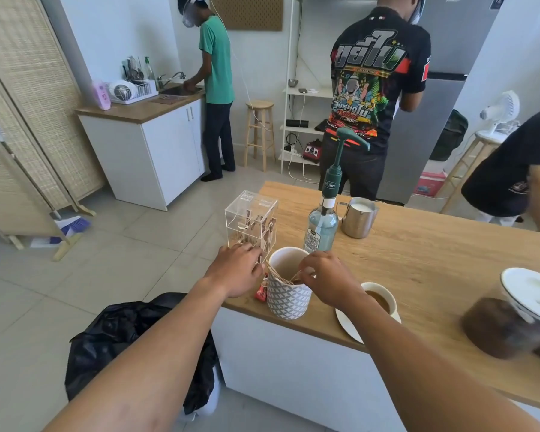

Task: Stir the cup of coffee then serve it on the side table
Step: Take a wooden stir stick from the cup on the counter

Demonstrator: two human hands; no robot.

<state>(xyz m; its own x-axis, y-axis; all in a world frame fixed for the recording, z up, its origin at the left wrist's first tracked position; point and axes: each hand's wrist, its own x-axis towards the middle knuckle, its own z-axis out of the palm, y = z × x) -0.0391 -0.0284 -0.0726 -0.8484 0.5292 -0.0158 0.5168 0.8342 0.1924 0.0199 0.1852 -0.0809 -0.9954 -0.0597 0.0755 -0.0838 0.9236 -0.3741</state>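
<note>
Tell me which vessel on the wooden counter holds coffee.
The plain white cup on the white saucer; the grey-patterned white cup holds wooden stir sticks, the steel pitcher milk.

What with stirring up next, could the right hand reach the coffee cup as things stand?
Probably yes. The coffee cup sits on its saucer beside the right hand, with nothing between. That hand pinches a wooden stirrer in the patterned holder, so it must lift clear first.
</note>
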